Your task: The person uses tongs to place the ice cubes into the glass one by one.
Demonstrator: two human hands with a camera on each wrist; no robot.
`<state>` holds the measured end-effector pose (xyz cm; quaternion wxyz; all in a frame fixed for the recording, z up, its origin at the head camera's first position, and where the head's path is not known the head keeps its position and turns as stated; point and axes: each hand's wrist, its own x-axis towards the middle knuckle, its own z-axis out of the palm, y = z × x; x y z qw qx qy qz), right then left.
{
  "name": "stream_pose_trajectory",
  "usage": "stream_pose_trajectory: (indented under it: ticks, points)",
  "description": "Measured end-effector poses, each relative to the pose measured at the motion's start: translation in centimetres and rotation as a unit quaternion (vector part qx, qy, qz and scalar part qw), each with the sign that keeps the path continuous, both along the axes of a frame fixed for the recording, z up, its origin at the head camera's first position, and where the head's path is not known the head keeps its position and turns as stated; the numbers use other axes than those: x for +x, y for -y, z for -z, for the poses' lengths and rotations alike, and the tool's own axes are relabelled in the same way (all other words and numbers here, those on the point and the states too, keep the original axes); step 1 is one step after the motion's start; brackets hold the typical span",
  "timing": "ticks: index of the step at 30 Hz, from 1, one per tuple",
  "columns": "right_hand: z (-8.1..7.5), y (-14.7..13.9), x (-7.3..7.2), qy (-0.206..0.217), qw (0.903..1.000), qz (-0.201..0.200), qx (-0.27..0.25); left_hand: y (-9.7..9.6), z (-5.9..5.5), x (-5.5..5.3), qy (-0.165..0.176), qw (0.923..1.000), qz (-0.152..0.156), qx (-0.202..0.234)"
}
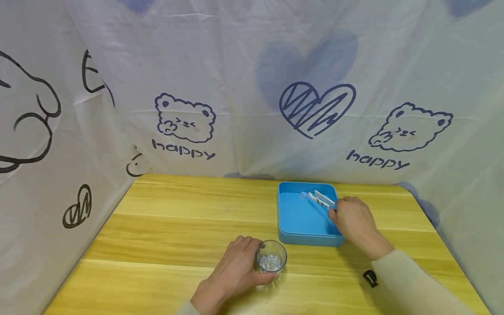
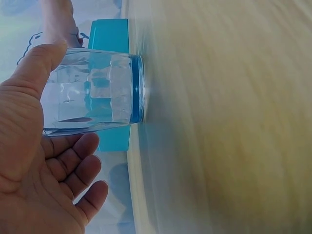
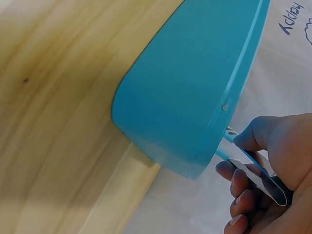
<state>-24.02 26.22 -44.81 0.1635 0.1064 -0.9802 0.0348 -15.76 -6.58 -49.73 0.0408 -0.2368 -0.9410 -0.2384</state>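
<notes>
My left hand [image 1: 240, 264] is wrapped around a clear drinking glass [image 1: 272, 247] standing upright on the table, thumb on the near side. Several clear pieces [image 1: 269, 262] lie at its bottom. In the left wrist view, the thumb and fingers flank the glass [image 2: 78, 92]. A blue box [image 1: 301, 225] stands beyond it, open at the top. My right hand [image 1: 354, 221] pinches white tongs [image 1: 320, 199] over the box's right side, and their tips reach toward small clear pieces [image 1: 303, 195] inside. Whether the tips touch a piece is too small to tell.
The wooden table [image 1: 169, 236] is bounded by hanging white cloth [image 1: 236, 87] at the back and sides. A small black item [image 1: 370, 278] lies beside my right sleeve. The blue box's wall [image 3: 170, 87] rises close to the right hand.
</notes>
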Motion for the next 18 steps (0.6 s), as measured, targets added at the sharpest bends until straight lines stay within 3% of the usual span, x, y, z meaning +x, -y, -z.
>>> stream_pose_trajectory:
  ticks: [18]
  points:
    - [0.2,0.8,-1.5,0.026,0.9993,0.017,0.023,0.1,0.0,-0.1,-0.007,1.0,0.004,-0.005]
